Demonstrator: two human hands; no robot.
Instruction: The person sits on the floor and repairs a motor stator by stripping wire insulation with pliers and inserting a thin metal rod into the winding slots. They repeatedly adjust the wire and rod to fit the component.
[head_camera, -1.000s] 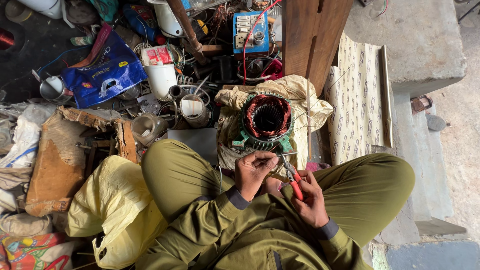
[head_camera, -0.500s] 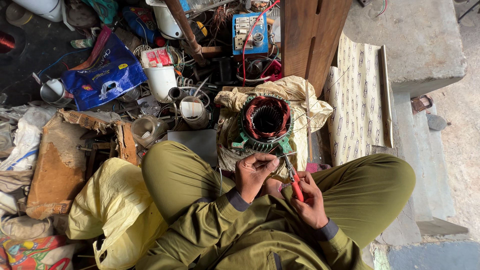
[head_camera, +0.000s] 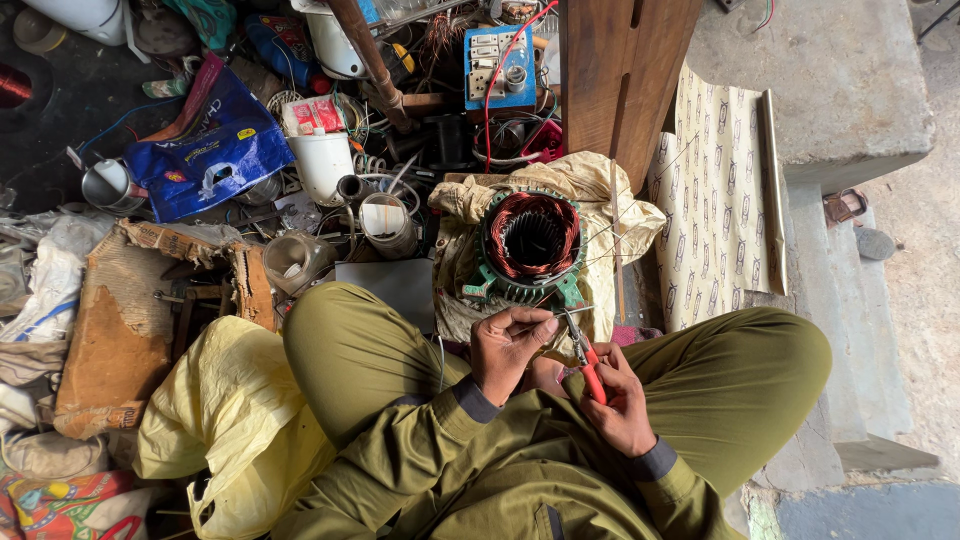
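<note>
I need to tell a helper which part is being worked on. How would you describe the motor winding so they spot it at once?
Start at the seated person's crossed legs and look just beyond the knees, on the pale cloth. The motor stator sits there: a green ribbed ring, the only thing packed with reddish copper coils around a hollow middle.

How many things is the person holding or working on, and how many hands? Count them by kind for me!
Hands: 2 (left hand, right hand)
Red-handled pliers: 1
Motor winding with copper coils: 1
Thin wire pinched in the left hand: 1
Total: 5
</note>
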